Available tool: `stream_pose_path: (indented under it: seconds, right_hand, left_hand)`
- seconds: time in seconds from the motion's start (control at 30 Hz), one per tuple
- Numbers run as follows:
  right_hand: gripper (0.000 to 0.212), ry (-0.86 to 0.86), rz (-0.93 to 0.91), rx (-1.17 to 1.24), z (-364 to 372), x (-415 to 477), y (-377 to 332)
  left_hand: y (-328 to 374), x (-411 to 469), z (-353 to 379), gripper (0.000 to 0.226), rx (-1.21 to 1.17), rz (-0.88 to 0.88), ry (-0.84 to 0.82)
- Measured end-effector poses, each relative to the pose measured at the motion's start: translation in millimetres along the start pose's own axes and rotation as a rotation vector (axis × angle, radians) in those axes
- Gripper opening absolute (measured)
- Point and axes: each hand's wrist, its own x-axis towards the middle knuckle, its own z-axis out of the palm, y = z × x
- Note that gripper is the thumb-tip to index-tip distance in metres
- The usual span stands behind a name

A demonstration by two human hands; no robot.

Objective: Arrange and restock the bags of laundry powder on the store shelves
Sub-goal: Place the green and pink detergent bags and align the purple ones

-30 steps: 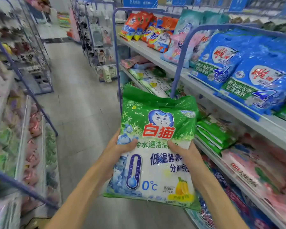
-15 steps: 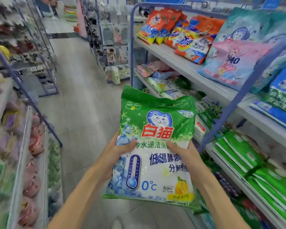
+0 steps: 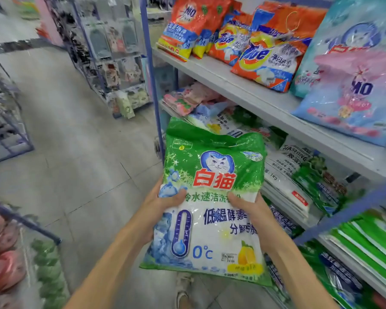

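I hold a green and white bag of laundry powder (image 3: 212, 197) with a cat logo upright in front of me, over the aisle floor. My left hand (image 3: 163, 202) grips its left edge, thumb on the front. My right hand (image 3: 252, 210) grips the right edge the same way. The bag hangs just left of the shelf unit (image 3: 261, 101). On the middle shelf behind it lie matching green and white bags (image 3: 227, 121) and white bags (image 3: 285, 172). Orange bags (image 3: 261, 52) and a pink and blue bag (image 3: 352, 97) lean on the upper shelf.
A blue upright post (image 3: 153, 85) of the shelf frame stands just left of the bag's top. Green bags (image 3: 366, 237) fill the lower right shelf. Racks of small goods (image 3: 112, 63) line the aisle's far side, low shelves (image 3: 13, 253) the left. My shoe (image 3: 183, 286) shows below.
My view has moved forward along the aisle and turned right; the orange bags and middle shelf are closer. The bag stays in both hands with the same grip.
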Motion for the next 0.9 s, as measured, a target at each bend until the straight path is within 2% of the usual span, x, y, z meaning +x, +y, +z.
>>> stream_pose_path:
  seconds: [0.07, 0.2, 0.37, 0.47, 0.57, 0.67, 0.73, 0.9]
  right_hand:
    - [0.084, 0.015, 0.013, 0.012, 7.2, 32.1, -2.8]
    - [0.073, 0.044, 0.025, 0.032, 22.8, 91.3, -17.5]
    - [0.086, 0.095, 0.06, 0.067, 44.8, 146.5, -31.2]
    - [0.072, 0.164, 0.112, 0.099, 54.5, 172.2, -31.6]
    - [0.079, 0.243, 0.161, 0.125, 62.9, 195.0, -28.4]
    - [0.07, 0.339, 0.178, 0.176, 69.7, 215.4, -19.5]
    - [0.067, 0.408, 0.188, 0.199, 71.2, 230.9, -6.4]
    - [0.041, 0.576, 0.177, 0.284, 74.8, 262.4, 19.1]
  left_hand:
    - [10.6, 38.3, -9.6, 0.04, 0.023, 0.005, -0.016]
    - [33.3, 101.1, -27.4, 0.044, 0.051, -0.056, -0.038]
    - [57.2, 170.6, -47.4, 0.054, 0.07, -0.134, -0.08]
    - [65.2, 207.7, -57.1, 0.05, 0.106, -0.172, -0.155]
    - [64.6, 248.1, -69.2, 0.042, 0.121, -0.225, -0.225]
    - [58.1, 289.9, -78.4, 0.046, 0.189, -0.26, -0.311]
    - [51.9, 321.2, -83.2, 0.053, 0.213, -0.286, -0.362]
    - [35.8, 390.6, -83.6, 0.095, 0.295, -0.281, -0.451]
